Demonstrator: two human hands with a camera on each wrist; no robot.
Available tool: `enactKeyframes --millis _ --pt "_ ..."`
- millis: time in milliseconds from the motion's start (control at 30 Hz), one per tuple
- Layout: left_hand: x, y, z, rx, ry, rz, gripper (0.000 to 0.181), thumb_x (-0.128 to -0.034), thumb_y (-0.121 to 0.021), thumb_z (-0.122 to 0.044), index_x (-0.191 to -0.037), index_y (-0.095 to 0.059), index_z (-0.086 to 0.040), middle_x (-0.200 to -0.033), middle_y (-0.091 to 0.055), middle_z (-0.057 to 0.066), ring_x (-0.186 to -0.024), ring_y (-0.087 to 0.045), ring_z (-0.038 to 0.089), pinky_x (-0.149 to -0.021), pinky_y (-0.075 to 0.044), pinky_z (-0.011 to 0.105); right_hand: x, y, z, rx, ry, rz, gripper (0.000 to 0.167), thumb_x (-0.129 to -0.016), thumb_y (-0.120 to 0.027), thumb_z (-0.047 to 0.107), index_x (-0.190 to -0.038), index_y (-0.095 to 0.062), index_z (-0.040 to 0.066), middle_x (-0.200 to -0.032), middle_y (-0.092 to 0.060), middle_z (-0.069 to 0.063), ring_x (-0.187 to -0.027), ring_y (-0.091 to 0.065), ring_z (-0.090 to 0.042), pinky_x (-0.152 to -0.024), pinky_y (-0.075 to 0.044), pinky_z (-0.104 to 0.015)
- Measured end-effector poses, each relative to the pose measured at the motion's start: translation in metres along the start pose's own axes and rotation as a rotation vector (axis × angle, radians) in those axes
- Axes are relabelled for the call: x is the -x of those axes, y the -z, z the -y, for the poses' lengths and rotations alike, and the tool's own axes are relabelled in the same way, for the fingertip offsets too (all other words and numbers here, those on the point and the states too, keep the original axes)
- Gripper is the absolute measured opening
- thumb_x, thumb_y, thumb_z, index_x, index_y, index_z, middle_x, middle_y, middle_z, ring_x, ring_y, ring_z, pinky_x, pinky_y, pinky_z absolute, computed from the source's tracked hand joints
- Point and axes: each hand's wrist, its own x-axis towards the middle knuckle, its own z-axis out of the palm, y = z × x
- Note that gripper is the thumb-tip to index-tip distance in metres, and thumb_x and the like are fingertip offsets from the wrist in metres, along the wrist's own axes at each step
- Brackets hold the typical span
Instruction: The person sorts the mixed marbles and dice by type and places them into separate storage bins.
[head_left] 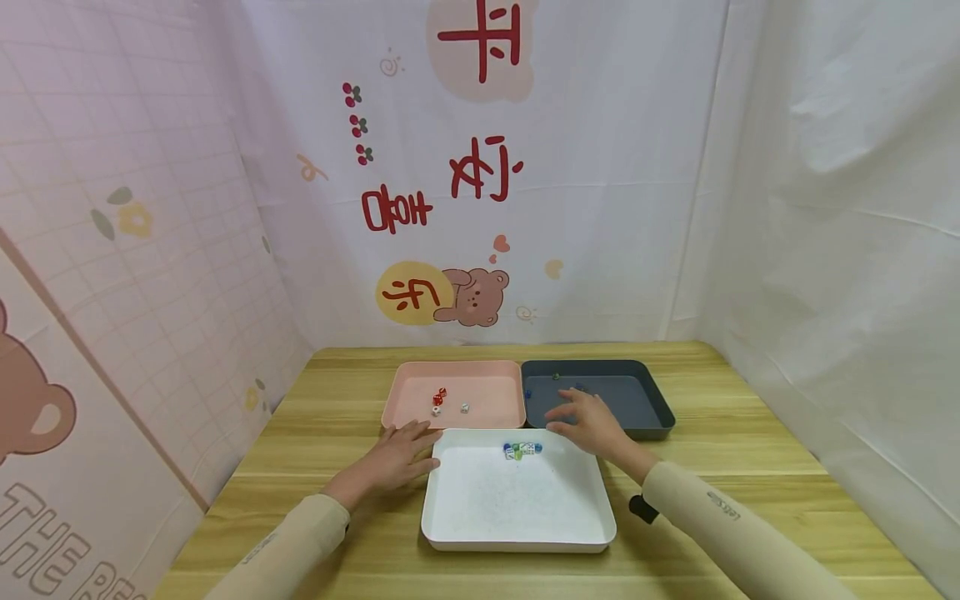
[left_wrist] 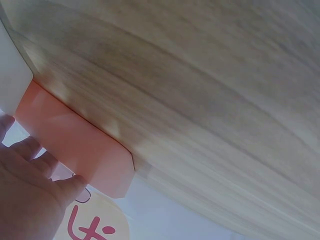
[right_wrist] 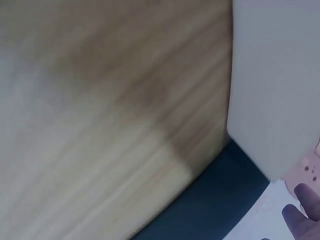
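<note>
Three shallow trays sit on a wooden worktop [head_left: 337,396]. The white tray [head_left: 517,512] is nearest the person, with a tight cluster of dice [head_left: 522,450], blue, green and white, by its far edge. Behind it, side by side, are a pink tray [head_left: 480,383] holding red dice [head_left: 439,397] and white dice [head_left: 465,408], and a dark tray [head_left: 626,396] with a few small dice, one blue [head_left: 528,394].

The left hand [head_left: 397,457] lies at the white tray's left edge, fingers spread and gripping nothing. The right hand [head_left: 588,421] hangs over the dark tray's near side, its fingers loosely spread, with no die visible between them.

Because the clustered dice appear to touch, a pinch at one could scatter its neighbours or lift two together. The right wrist passes above the white tray's corner; dipping low, it might catch the rim and jolt the dice. A push from the left hand could skew the tray. A die released near the shared rim of the back trays might land in the wrong one.
</note>
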Motion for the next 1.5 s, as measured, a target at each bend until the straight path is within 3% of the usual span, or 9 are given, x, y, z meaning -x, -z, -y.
enactKeyframes --millis 333,633,1200,1500 --pt "0.0 -0.001 0.002 -0.004 -0.008 -0.007 0.061 -0.1039 -0.047 -0.045 -0.151 -0.042 -0.008 -0.155 -0.033 0.025 -0.145 -0.021 0.045 -0.111 -0.012 0.069 0.006 -0.014 0.005 0.021 0.04 0.034 0.017 -0.088 -0.076 0.028 -0.101 -0.08 0.018 -0.142 -0.052 -0.021 -0.139 -0.035 -0.045 -0.108 -0.013 -0.074" --pt "0.0 -0.001 0.002 -0.002 -0.005 -0.005 0.06 -0.1039 -0.047 -0.045 -0.151 -0.043 -0.008 -0.155 -0.033 0.024 -0.145 -0.021 0.045 -0.111 -0.012 0.069 0.007 -0.026 0.003 0.068 0.009 0.082 0.017 -0.086 -0.078 0.027 -0.101 -0.08 0.02 -0.143 -0.052 -0.02 -0.14 -0.034 -0.043 -0.108 -0.011 -0.074" --pt "0.001 0.0 0.0 0.005 -0.003 -0.008 0.059 -0.1041 -0.047 -0.043 -0.15 -0.043 -0.007 -0.155 -0.033 0.025 -0.145 -0.022 0.045 -0.111 -0.012 0.069 0.006 -0.033 0.007 0.148 0.014 0.099 0.016 -0.082 -0.082 0.025 -0.096 -0.081 0.019 -0.139 -0.056 -0.02 -0.138 -0.037 -0.044 -0.107 -0.013 -0.074" --pt "0.0 -0.001 0.0 -0.011 -0.01 -0.013 0.058 -0.1039 -0.048 -0.042 -0.15 -0.043 -0.007 -0.154 -0.034 0.025 -0.144 -0.023 0.046 -0.111 -0.014 0.069 0.003 -0.035 0.008 0.189 0.002 0.118 0.011 -0.077 -0.085 0.028 -0.085 -0.08 0.025 -0.136 -0.059 -0.018 -0.138 -0.039 -0.041 -0.108 -0.014 -0.073"
